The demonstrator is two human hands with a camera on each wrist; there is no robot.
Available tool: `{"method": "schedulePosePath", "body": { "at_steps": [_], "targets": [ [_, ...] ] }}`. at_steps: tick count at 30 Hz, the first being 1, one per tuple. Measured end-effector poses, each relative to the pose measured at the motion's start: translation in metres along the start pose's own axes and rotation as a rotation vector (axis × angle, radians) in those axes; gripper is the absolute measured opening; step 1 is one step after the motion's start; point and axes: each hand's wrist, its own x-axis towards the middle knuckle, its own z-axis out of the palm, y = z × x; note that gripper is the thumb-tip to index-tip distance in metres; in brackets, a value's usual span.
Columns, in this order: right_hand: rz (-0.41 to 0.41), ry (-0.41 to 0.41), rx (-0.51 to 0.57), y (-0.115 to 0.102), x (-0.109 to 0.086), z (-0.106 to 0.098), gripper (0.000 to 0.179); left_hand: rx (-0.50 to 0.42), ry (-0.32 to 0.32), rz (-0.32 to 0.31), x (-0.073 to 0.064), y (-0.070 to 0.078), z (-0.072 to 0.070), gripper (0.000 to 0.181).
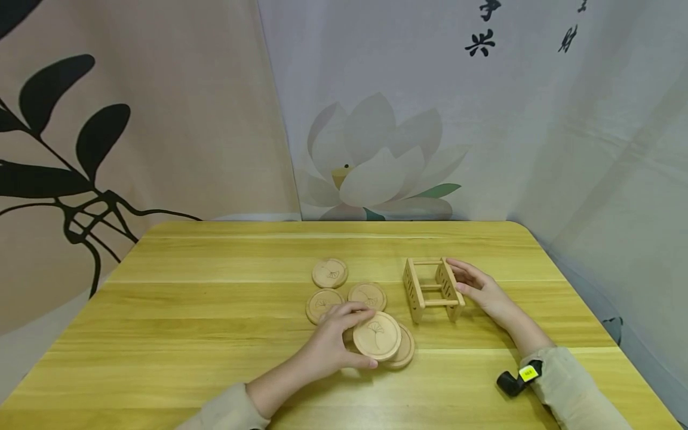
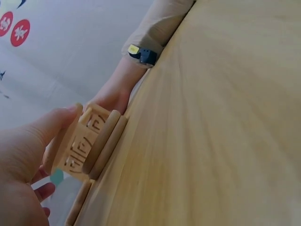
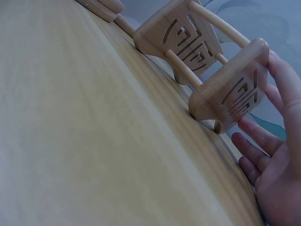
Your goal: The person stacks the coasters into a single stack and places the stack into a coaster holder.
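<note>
My left hand (image 1: 340, 340) pinches a round wooden coaster (image 1: 377, 335) by its edge, thumb at the near side and fingers at the far side. A leaf is engraved on its face. Under it in the head view lies another coaster (image 1: 407, 352); the left wrist view shows two stacked coasters (image 2: 107, 141) edge-on beside the held one. My right hand (image 1: 486, 297) holds the right side panel of a small wooden coaster rack (image 1: 414, 291), thumb and fingertips at the panel's edge and outer face. The rack stands upright on the table, with cut-out side panels (image 3: 188, 42) joined by dowels.
Three more engraved coasters lie behind my left hand: a far one (image 1: 329, 273), a left one (image 1: 321, 303) partly covered by the hand, and a right one (image 1: 368, 293). The wooden table (image 1: 161, 334) reaches back to a printed curtain (image 1: 215, 119).
</note>
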Motion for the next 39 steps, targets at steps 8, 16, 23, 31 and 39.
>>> {"method": "schedulePosePath", "body": {
  "at_steps": [8, 16, 23, 31, 39],
  "targets": [
    [0.008, 0.001, -0.007, 0.0, 0.0, 0.0, 0.05, 0.0, -0.017, -0.002, 0.005, 0.001, 0.007, 0.087],
    [0.003, -0.012, 0.002, 0.0, 0.0, 0.0, 0.05, 0.0, -0.046, 0.003, 0.011, 0.003, 0.014, 0.087],
    [0.015, -0.003, 0.0, 0.001, 0.0, 0.0, 0.05, 0.011, -0.053, 0.022, 0.014, 0.003, 0.019, 0.086],
    [0.001, -0.007, 0.006, 0.0, 0.0, -0.001, 0.051, 0.01, -0.062, 0.011, 0.016, 0.003, 0.023, 0.087],
    [0.0, -0.008, 0.013, -0.002, 0.0, 0.0, 0.051, 0.015, -0.065, -0.006, 0.015, 0.003, 0.025, 0.087]
  ]
}}
